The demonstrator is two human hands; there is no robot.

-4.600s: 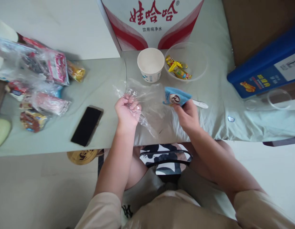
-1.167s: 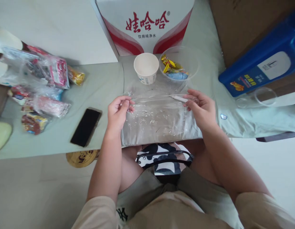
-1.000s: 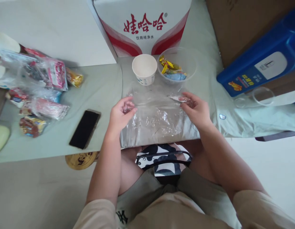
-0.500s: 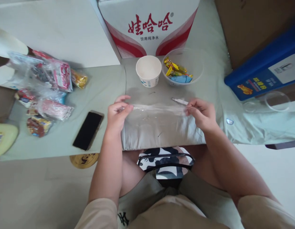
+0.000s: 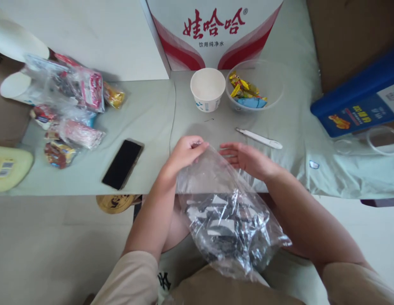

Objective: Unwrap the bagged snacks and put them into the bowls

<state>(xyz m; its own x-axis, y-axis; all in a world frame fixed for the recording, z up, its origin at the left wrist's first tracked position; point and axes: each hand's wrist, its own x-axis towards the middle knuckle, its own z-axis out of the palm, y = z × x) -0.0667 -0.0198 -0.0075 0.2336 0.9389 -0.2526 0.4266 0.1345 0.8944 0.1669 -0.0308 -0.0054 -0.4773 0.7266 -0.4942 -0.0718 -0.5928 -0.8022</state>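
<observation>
A clear plastic bag [image 5: 228,220] is pinched at its top edge by the left hand [image 5: 185,153] and hangs toward 6 o'clock over the lap. A black-and-white item there is blurred by its wrinkles. The right hand [image 5: 247,159], at 3 o'clock, is held flat, its fingers loose. Whether it touches the bag cannot be told.

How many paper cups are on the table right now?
2: one cup before the red-and-white box, beside the clear bowl; another cup, apparently, far left behind snack packets, partly hidden.
</observation>
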